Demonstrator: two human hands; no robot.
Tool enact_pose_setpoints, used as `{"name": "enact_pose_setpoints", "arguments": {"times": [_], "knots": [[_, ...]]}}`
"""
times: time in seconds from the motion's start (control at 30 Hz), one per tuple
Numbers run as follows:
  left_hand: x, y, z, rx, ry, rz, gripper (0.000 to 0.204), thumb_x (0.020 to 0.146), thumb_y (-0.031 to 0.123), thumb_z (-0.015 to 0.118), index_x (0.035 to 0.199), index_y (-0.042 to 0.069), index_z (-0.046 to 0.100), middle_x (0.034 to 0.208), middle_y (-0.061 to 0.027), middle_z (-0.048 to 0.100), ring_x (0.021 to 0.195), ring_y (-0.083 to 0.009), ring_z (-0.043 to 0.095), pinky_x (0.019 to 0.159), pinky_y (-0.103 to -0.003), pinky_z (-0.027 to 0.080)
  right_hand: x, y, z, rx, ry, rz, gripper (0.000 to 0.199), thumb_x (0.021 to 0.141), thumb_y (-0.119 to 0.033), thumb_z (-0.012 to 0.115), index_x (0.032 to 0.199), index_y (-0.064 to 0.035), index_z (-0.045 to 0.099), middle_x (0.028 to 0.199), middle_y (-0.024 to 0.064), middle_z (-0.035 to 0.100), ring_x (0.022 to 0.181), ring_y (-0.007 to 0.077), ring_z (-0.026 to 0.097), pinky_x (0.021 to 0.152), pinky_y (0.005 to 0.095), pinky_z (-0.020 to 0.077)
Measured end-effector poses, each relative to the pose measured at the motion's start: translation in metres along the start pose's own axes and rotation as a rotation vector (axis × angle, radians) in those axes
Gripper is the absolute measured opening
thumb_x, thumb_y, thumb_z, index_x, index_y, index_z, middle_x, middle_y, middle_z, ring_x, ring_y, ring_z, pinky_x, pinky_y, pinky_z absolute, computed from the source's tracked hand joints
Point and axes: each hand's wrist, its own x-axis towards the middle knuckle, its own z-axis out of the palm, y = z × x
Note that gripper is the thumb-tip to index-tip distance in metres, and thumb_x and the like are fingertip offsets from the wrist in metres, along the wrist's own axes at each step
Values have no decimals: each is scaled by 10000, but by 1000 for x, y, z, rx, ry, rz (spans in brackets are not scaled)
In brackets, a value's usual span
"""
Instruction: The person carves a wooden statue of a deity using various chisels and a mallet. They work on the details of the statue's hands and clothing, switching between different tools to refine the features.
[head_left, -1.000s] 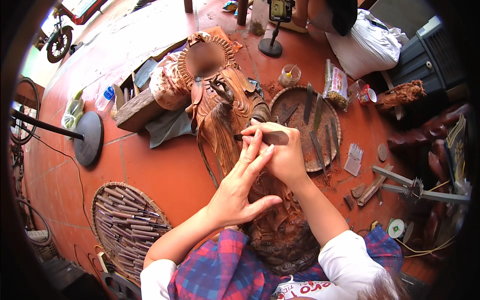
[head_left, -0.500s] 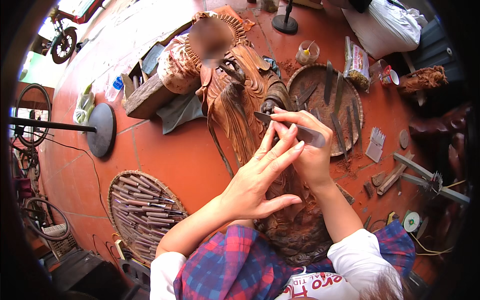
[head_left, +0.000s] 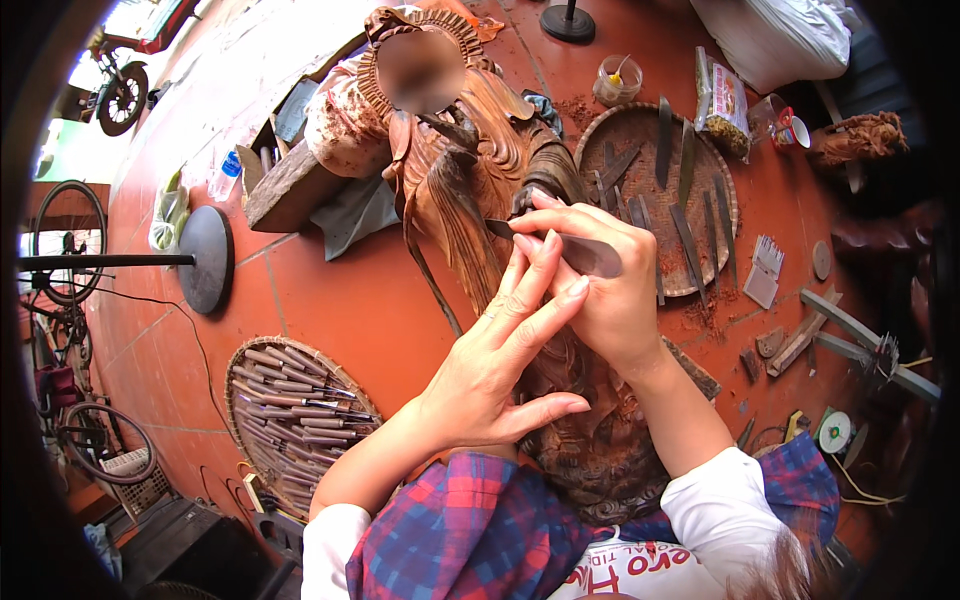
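Observation:
A carved wooden robed statue lies on its back in front of me, its foot end by my lap. My right hand is closed around a flat dark metal blade, whose narrow end points left over the robe, just below the statue's carved hand. My left hand has its fingers stretched out and its thumb spread. Its fingertips meet the right hand's fingers beside the blade; whether they touch the metal is hidden.
A round woven tray with flat blades lies at the right. Another woven tray at the left is full of wood-handled carving tools. A wooden block and a black stand base are on the tiled floor.
Both hands and the blade have shifted slightly left, and the blade's narrow end now lies a little nearer me on the robe. The view has moved a little too.

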Motion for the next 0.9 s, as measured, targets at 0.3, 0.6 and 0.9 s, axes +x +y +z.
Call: {"name": "enact_pose_setpoints", "arguments": {"times": [0.3, 0.6, 0.9], "knots": [[-4, 6, -6, -40, 165, 0, 647, 825, 197, 784, 1378, 16, 500, 1416, -254, 429, 1303, -413, 426, 1052, -443, 407, -9, -17, -4, 160, 90, 25, 154, 835, 65, 690, 982, 20, 685, 860, 113, 655, 747, 175, 667, 657, 280, 530], [-21, 3, -7, -140, 364, -488, 164, 926, 73, 679, 1062, -14, 704, 903, -92, 732, 739, -101, 671, 619, -236, 513, -24, -18, -5, -31, 45, -82, 228, 765, 11, 820, 885, 2, 625, 940, 129, 667, 805, 172, 688, 669, 276, 562], [0, 9, -5, -57, 255, -290, 209, 913, 90, 676, 1092, -18, 687, 998, -141, 725, 926, -223, 715, 792, -317, 554, -3, -5, -8, 307, 101, 89, 145, 894, 61, 619, 1027, 33, 669, 937, 109, 707, 851, 149, 705, 735, 269, 553]]}}
